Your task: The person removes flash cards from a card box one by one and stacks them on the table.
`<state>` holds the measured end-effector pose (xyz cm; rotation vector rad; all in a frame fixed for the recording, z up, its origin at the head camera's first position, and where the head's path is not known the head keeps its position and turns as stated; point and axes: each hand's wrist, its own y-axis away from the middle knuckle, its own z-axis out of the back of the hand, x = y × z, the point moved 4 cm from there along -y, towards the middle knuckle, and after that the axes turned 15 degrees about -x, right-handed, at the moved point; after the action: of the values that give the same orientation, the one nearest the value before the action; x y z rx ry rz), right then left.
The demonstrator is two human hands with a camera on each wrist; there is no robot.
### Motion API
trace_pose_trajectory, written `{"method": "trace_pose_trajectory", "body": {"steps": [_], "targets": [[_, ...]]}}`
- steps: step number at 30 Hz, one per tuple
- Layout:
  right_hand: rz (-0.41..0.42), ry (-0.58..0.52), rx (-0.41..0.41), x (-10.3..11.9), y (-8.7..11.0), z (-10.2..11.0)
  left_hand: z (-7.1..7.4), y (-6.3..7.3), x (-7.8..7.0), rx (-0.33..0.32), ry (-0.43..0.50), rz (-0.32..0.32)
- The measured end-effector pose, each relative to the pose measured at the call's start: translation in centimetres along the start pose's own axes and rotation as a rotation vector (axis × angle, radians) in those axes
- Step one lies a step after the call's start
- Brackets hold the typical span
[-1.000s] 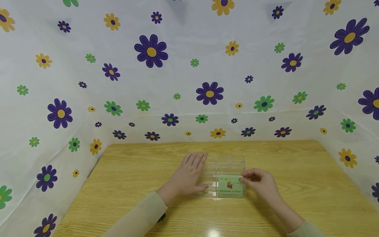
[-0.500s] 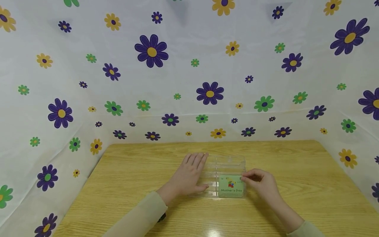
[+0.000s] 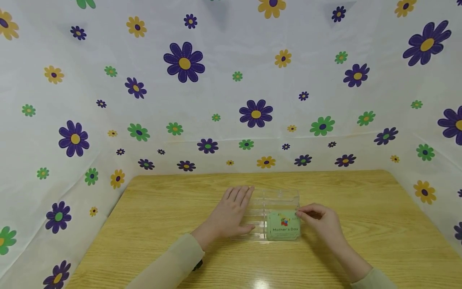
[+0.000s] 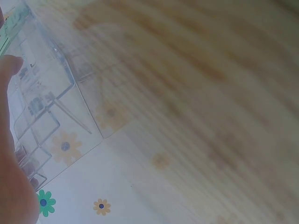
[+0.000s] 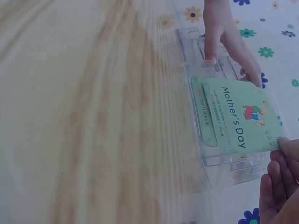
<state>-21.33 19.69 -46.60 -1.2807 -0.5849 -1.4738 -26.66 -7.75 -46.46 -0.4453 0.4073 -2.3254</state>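
Observation:
A clear plastic tiered rack (image 3: 281,196) stands on the table, its left part under my left hand (image 3: 231,214). That hand lies across it with fingers straight and the thumb apart. At the rack's front right, my right hand (image 3: 321,220) pinches the upper right corner of a light green card (image 3: 285,224) printed "Mother's Day". In the right wrist view, the pinched card (image 5: 240,116) leans out over a second green card (image 5: 204,114), which sits behind the rack's clear front. Most of that second card is covered by the first.
The wood-grain table (image 3: 162,212) spreads around the rack on all sides. Beyond it hangs a white cloth (image 3: 216,100) with purple, green and yellow flowers, running along the back and both sides.
My right hand has moved the pinched card slightly up and to the right, so it now sits offset from the card under it. The left hand and the rack have stayed in place.

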Motion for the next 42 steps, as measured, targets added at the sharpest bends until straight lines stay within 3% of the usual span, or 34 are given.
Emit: {"method": "trace_pose_trajectory", "body": {"steps": [7,12,19,33,42], "targets": [[-0.013,0.039,-0.013,0.1,-0.2,0.1,-0.2,0.0,0.1,0.020,-0.016,0.008],[-0.028,0.013,-0.024,0.0,-0.4,0.2,-0.1,0.0,0.1,0.005,-0.020,0.001],[-0.040,-0.012,-0.035,0.1,-0.5,0.6,-0.3,0.1,0.0,0.032,-0.029,0.007],[-0.088,-0.051,-0.053,0.5,-1.3,1.8,-0.1,0.0,0.0,-0.006,-0.060,-0.001],[-0.067,-0.084,-0.099,0.4,-1.6,2.7,-0.3,-0.1,0.0,0.011,-0.063,0.003]]}}
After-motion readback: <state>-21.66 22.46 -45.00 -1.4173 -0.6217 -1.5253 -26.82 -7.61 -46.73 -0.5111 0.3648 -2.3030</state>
